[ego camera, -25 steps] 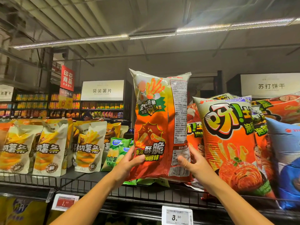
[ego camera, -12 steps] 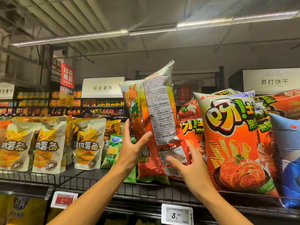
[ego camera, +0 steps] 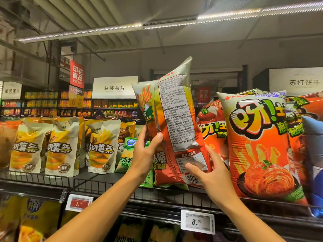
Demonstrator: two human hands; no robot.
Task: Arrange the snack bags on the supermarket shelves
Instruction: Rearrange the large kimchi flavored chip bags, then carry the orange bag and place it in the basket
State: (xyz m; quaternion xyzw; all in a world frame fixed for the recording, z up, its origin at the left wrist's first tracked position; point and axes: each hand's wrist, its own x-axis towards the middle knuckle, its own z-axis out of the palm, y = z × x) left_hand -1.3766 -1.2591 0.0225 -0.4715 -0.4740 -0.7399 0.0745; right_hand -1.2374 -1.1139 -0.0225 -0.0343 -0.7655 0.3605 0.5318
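Price tags (ego camera: pixel 197 222) (3.50), aisle sign (ego camera: pixel 114 87), ceiling light strip (ego camera: pixel 82 32)

I see open shelf (ego camera: pixel 97 179) floor between the white fry pouches (ego camera: pixel 102 145) and the big orange bags (ego camera: pixel 258 145). The held bag (ego camera: pixel 174 128) fills most of that gap, with small green packets (ego camera: pixel 127 154) behind it. A low wire rail (ego camera: pixel 174 194) lines the front edge; above is clear.

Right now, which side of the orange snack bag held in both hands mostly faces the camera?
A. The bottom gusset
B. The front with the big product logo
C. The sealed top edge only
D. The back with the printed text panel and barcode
D: the orange snack bag, gripped by the left hand and right hand, shows its text panel and barcode.
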